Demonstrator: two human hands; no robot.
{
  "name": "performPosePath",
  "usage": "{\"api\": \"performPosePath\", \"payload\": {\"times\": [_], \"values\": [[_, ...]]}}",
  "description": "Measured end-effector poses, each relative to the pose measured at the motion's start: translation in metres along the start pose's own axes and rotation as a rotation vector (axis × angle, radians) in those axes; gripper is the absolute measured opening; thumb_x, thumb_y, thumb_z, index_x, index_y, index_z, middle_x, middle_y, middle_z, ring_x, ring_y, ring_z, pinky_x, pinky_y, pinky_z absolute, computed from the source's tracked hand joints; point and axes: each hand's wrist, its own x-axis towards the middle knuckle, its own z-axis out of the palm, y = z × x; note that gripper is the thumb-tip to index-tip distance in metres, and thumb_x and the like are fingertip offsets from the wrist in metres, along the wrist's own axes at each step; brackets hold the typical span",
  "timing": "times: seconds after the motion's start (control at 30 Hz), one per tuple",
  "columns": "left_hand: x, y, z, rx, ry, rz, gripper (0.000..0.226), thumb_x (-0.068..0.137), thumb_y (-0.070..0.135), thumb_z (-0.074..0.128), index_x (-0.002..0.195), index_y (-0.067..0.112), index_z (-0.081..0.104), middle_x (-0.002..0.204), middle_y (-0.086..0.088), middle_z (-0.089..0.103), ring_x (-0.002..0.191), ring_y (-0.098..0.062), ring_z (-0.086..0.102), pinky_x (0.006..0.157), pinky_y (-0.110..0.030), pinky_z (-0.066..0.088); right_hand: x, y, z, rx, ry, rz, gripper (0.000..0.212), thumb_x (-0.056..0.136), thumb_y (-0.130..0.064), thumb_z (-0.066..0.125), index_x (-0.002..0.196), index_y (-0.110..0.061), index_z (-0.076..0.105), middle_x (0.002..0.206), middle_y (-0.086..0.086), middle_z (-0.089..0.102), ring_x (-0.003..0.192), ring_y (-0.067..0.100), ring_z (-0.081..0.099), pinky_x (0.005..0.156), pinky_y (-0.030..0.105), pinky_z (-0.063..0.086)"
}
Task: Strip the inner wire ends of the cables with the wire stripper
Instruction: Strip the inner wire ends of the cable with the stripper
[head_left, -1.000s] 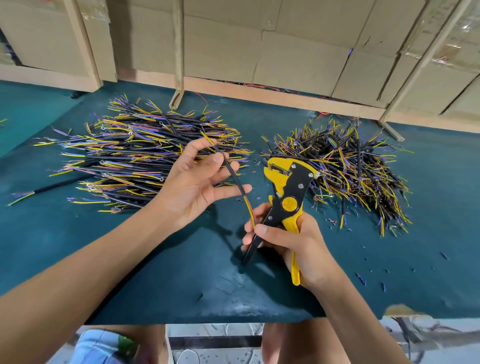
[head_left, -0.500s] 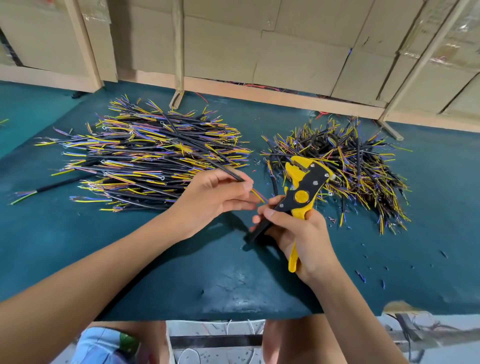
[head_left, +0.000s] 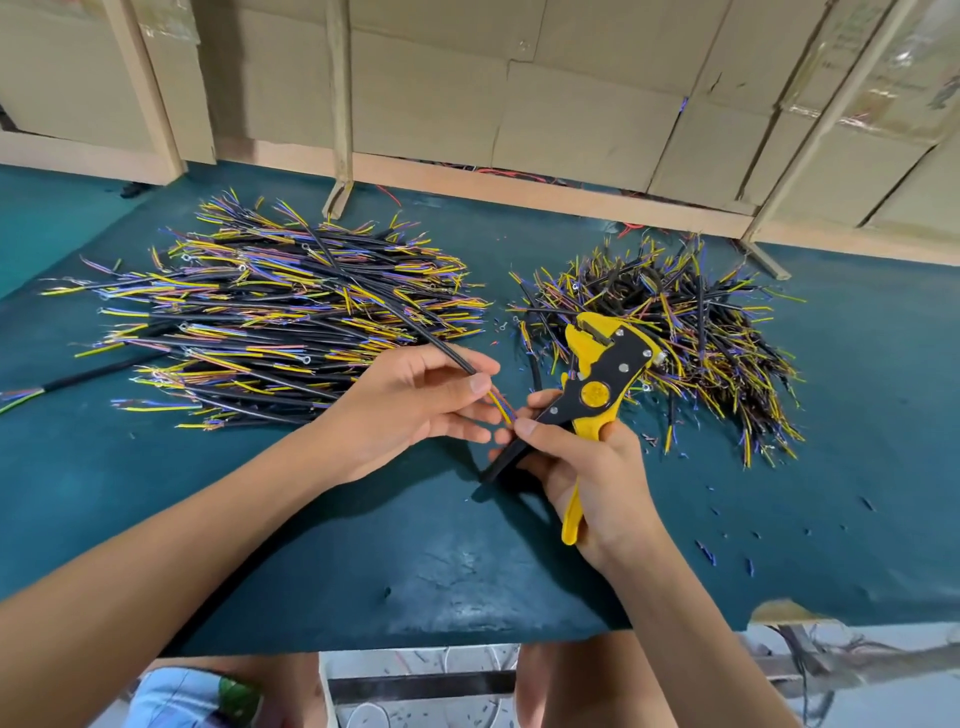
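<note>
My left hand (head_left: 415, 410) pinches a black cable (head_left: 415, 322) near its end, where yellow and blue inner wires (head_left: 501, 408) stick out toward the right. My right hand (head_left: 587, 467) grips the handles of the yellow and black wire stripper (head_left: 597, 384), its jaws pointing up and away, its thumb and fingertips touching the inner wire ends. The cable's far end lies across the large pile of cables (head_left: 270, 317) on the left. A second, messier pile of cables (head_left: 691, 322) lies behind the stripper on the right.
All of this sits on a teal mat (head_left: 363, 545) whose front edge is just below my forearms. Small bits of cut insulation (head_left: 727, 551) dot the mat at the right. Wooden posts (head_left: 337, 104) and cardboard panels stand along the back.
My left hand lowered the cable and turned palm down, bringing its wire ends to my right hand. The stripper tilted right and moved slightly away, and my right thumb now meets the wires.
</note>
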Motion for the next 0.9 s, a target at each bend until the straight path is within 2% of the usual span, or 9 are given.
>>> {"api": "performPosePath", "payload": {"times": [0.17, 0.27, 0.37, 0.53, 0.73, 0.9], "values": [[-0.001, 0.005, -0.008, 0.028, -0.04, -0.116, 0.039, 0.083, 0.004, 0.066, 0.121, -0.004, 0.064, 0.088, -0.019, 0.071, 0.079, -0.025, 0.072, 0.073, -0.037, 0.06, -0.001, -0.002, -0.001, -0.018, -0.007, -0.025, 0.026, 0.075, 0.007, 0.068, 0.101, 0.001, 0.063, 0.08, 0.018, 0.067, 0.073, 0.034, 0.067, 0.068, 0.044, 0.059], [-0.003, 0.01, -0.011, 0.041, -0.063, -0.18, 0.037, 0.083, 0.002, 0.068, 0.12, -0.002, 0.067, 0.084, -0.017, 0.069, 0.076, -0.024, 0.071, 0.066, -0.032, 0.059, -0.002, -0.003, -0.002, 0.032, -0.009, -0.005, 0.022, 0.076, 0.006, 0.069, 0.097, -0.001, 0.067, 0.08, 0.017, 0.064, 0.074, 0.035, 0.066, 0.067, 0.046, 0.058], [-0.004, 0.014, -0.013, 0.037, -0.098, -0.221, 0.031, 0.081, 0.002, 0.073, 0.112, 0.001, 0.072, 0.092, -0.02, 0.07, 0.074, -0.024, 0.07, 0.06, -0.027, 0.056, -0.002, -0.004, -0.003, 0.062, 0.0, 0.019, 0.021, 0.077, 0.005, 0.069, 0.096, -0.004, 0.07, 0.082, 0.02, 0.062, 0.075, 0.036, 0.067, 0.068, 0.048, 0.058], [-0.006, 0.017, -0.014, 0.053, -0.145, -0.267, 0.033, 0.082, 0.0, 0.071, 0.114, 0.007, 0.073, 0.09, -0.016, 0.071, 0.066, -0.023, 0.067, 0.051, -0.026, 0.05, -0.002, -0.006, -0.003, 0.046, 0.033, 0.043, 0.017, 0.078, 0.001, 0.07, 0.093, -0.006, 0.07, 0.081, 0.019, 0.064, 0.077, 0.036, 0.068, 0.065, 0.044, 0.058], [-0.005, 0.02, -0.01, 0.056, -0.115, -0.251, 0.017, 0.078, 0.006, 0.07, 0.093, 0.01, 0.076, 0.083, -0.012, 0.067, 0.064, -0.021, 0.063, 0.04, -0.024, 0.042, -0.006, -0.003, 0.001, 0.016, 0.018, 0.031, 0.017, 0.08, 0.001, 0.071, 0.096, -0.004, 0.069, 0.081, 0.02, 0.063, 0.075, 0.035, 0.066, 0.07, 0.045, 0.058], [-0.008, 0.023, -0.008, 0.089, -0.157, -0.289, 0.01, 0.079, 0.007, 0.064, 0.08, 0.01, 0.074, 0.076, -0.009, 0.064, 0.061, -0.018, 0.059, 0.04, -0.023, 0.042, -0.007, -0.002, 0.004, -0.013, 0.003, 0.031, 0.019, 0.081, -0.001, 0.073, 0.099, -0.004, 0.067, 0.081, 0.02, 0.061, 0.075, 0.034, 0.065, 0.072, 0.045, 0.058]]}}
